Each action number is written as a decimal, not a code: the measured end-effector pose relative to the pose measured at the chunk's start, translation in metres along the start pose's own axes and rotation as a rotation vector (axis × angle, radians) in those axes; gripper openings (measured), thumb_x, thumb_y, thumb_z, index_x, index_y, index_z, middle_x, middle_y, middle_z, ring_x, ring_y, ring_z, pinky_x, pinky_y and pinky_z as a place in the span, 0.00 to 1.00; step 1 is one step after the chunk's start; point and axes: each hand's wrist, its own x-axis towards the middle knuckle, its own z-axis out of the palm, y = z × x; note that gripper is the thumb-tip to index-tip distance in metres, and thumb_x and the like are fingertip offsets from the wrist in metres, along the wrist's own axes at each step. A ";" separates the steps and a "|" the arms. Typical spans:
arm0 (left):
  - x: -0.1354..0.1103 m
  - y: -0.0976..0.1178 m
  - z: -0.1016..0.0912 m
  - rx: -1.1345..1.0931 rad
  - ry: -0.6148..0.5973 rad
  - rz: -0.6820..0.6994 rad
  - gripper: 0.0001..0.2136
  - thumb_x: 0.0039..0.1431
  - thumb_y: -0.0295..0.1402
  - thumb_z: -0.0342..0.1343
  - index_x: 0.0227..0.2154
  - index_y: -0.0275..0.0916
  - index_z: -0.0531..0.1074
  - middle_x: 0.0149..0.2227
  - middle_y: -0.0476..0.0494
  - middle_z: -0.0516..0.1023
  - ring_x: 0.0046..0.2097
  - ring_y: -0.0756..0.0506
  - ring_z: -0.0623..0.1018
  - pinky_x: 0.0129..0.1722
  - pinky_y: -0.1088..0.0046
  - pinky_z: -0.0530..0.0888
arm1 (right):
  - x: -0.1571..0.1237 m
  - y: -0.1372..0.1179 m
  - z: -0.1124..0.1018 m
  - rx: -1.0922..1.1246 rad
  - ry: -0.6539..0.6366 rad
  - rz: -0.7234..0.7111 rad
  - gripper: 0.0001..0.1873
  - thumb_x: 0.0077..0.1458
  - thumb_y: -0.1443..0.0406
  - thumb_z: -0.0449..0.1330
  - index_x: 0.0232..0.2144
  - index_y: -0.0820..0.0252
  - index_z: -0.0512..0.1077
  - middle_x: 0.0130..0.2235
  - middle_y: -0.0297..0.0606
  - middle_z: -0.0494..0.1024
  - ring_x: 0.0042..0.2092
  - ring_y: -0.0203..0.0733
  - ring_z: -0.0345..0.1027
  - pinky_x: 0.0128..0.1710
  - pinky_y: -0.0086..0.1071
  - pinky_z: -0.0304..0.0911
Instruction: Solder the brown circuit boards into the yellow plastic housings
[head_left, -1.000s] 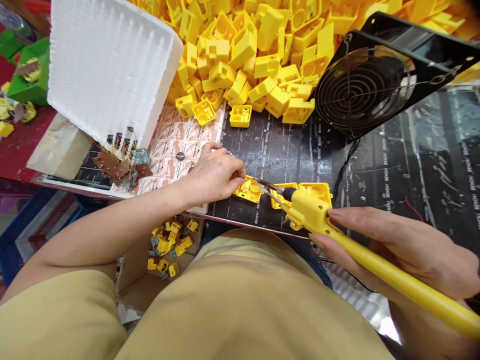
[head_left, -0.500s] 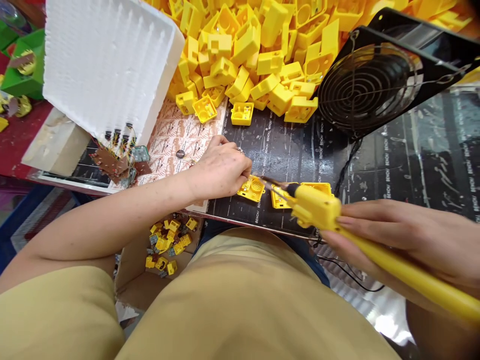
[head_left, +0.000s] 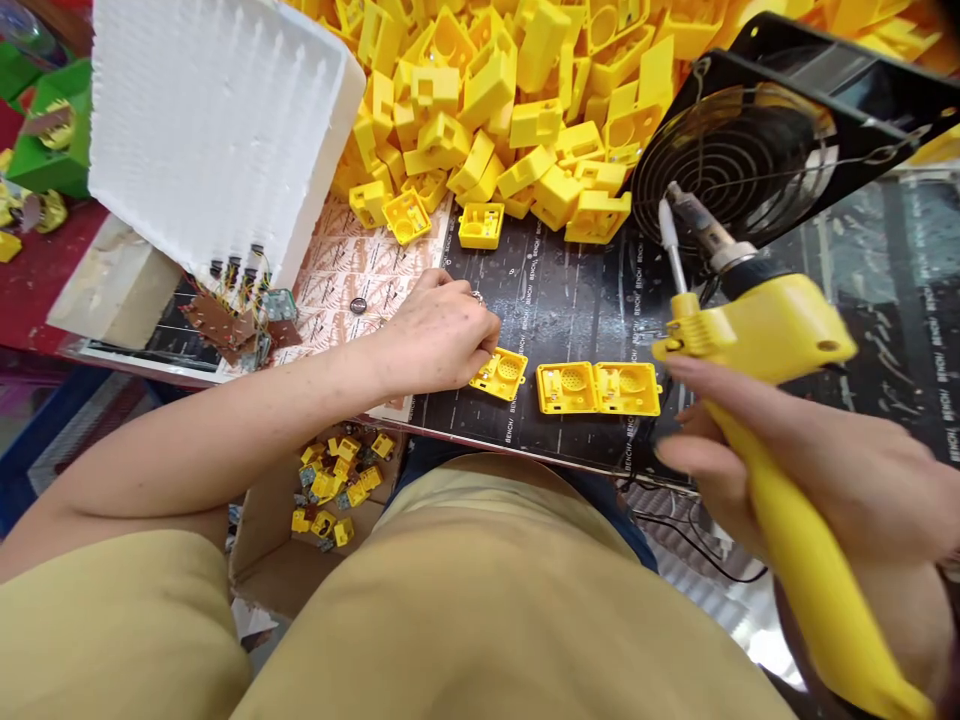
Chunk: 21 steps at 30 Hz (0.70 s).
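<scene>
Heap of yellow plastic shells fills the top of the frame from centre to right. At upper left a white foam block leans over the table edge. At upper right a black fan with a round wire guard stands tilted just beside the heap. A black mat printed with small white lettering covers the table through the middle of the frame.

At right, the person's right hand is wrapped firmly around the long handle of a yellow soldering iron. The iron is lifted clear of the mat, and its metal tip points up toward the fan guard.

From lower left, a bare forearm leads to the left hand at centre frame. Its fingers are curled, with the tips against the left edge of a single shell lying open side up on the mat. Whether they pinch it cannot be told.

Just right of that, a pair of shells lies side by side, touching, apart from the iron.

Brown circuit boards with coloured wires sit under the foam block. Small yellow parts lie in a box below the table edge.
</scene>
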 end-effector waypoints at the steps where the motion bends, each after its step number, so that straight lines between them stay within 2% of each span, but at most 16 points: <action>1: 0.000 0.001 0.001 -0.001 0.006 -0.001 0.10 0.57 0.29 0.50 0.27 0.39 0.77 0.29 0.44 0.79 0.40 0.42 0.73 0.51 0.57 0.62 | 0.005 -0.001 0.006 -0.025 0.000 -0.036 0.16 0.63 0.65 0.59 0.53 0.54 0.69 0.25 0.28 0.74 0.24 0.32 0.69 0.28 0.26 0.65; 3: 0.000 0.001 0.000 -0.006 0.016 -0.007 0.10 0.57 0.29 0.51 0.28 0.38 0.77 0.29 0.44 0.79 0.40 0.42 0.73 0.52 0.56 0.62 | 0.013 0.001 0.017 -0.070 0.014 -0.077 0.10 0.60 0.70 0.62 0.45 0.57 0.70 0.26 0.28 0.74 0.24 0.31 0.69 0.29 0.25 0.64; 6: -0.006 -0.006 -0.004 -0.044 0.027 0.000 0.10 0.59 0.32 0.52 0.31 0.39 0.78 0.32 0.43 0.80 0.44 0.40 0.74 0.55 0.55 0.62 | 0.015 0.013 0.030 -0.077 -0.009 -0.137 0.10 0.59 0.69 0.64 0.43 0.60 0.70 0.31 0.34 0.77 0.28 0.33 0.72 0.33 0.26 0.67; 8: -0.017 -0.015 -0.006 -0.112 0.075 0.040 0.12 0.61 0.36 0.53 0.42 0.39 0.78 0.42 0.41 0.81 0.50 0.39 0.74 0.57 0.55 0.62 | 0.012 0.023 0.033 -0.055 -0.045 -0.156 0.16 0.58 0.64 0.65 0.46 0.60 0.68 0.39 0.40 0.79 0.36 0.39 0.75 0.39 0.30 0.70; 9: -0.023 -0.020 -0.005 -0.153 0.108 0.076 0.16 0.61 0.39 0.55 0.49 0.39 0.75 0.49 0.39 0.78 0.54 0.38 0.73 0.58 0.56 0.62 | 0.010 0.029 0.034 -0.038 -0.066 -0.158 0.19 0.57 0.61 0.66 0.48 0.61 0.66 0.43 0.43 0.79 0.40 0.42 0.75 0.42 0.33 0.70; 11: -0.034 -0.027 0.004 -0.212 0.169 0.166 0.27 0.60 0.44 0.57 0.59 0.38 0.65 0.61 0.34 0.68 0.61 0.37 0.68 0.60 0.57 0.62 | 0.005 0.039 0.034 0.006 -0.118 -0.162 0.25 0.56 0.58 0.66 0.51 0.61 0.64 0.49 0.47 0.76 0.47 0.47 0.74 0.47 0.39 0.70; 12: -0.036 -0.027 0.012 -0.224 0.184 0.214 0.30 0.60 0.45 0.58 0.62 0.37 0.62 0.64 0.33 0.64 0.63 0.36 0.66 0.61 0.57 0.61 | 0.003 0.043 0.036 0.029 -0.140 -0.167 0.26 0.56 0.58 0.66 0.51 0.60 0.63 0.51 0.48 0.76 0.49 0.49 0.72 0.49 0.41 0.70; 14: -0.034 -0.020 0.033 -0.213 0.209 0.258 0.29 0.62 0.43 0.56 0.62 0.36 0.61 0.63 0.31 0.66 0.62 0.36 0.67 0.61 0.57 0.63 | 0.001 0.047 0.041 0.066 -0.182 -0.182 0.26 0.56 0.59 0.66 0.52 0.59 0.62 0.53 0.47 0.74 0.51 0.48 0.71 0.51 0.41 0.69; 16: -0.022 -0.008 0.052 -0.194 0.270 0.178 0.22 0.66 0.36 0.51 0.61 0.36 0.63 0.58 0.33 0.72 0.57 0.39 0.72 0.57 0.60 0.67 | 0.002 0.048 0.048 0.082 -0.196 -0.197 0.21 0.60 0.59 0.63 0.52 0.58 0.63 0.53 0.45 0.75 0.49 0.46 0.72 0.48 0.40 0.70; 18: -0.008 -0.001 0.060 -0.172 0.400 0.027 0.22 0.66 0.36 0.51 0.60 0.35 0.64 0.57 0.33 0.72 0.57 0.38 0.72 0.56 0.58 0.67 | 0.002 0.045 0.054 0.082 -0.166 -0.207 0.16 0.63 0.59 0.59 0.50 0.58 0.64 0.50 0.45 0.76 0.44 0.46 0.74 0.41 0.38 0.71; 21: -0.004 -0.008 0.043 -0.175 0.595 -0.090 0.24 0.65 0.44 0.52 0.60 0.41 0.64 0.63 0.34 0.65 0.64 0.36 0.65 0.61 0.52 0.63 | -0.001 0.038 0.058 0.075 -0.079 -0.160 0.22 0.60 0.61 0.62 0.54 0.60 0.64 0.50 0.48 0.76 0.42 0.47 0.75 0.37 0.37 0.71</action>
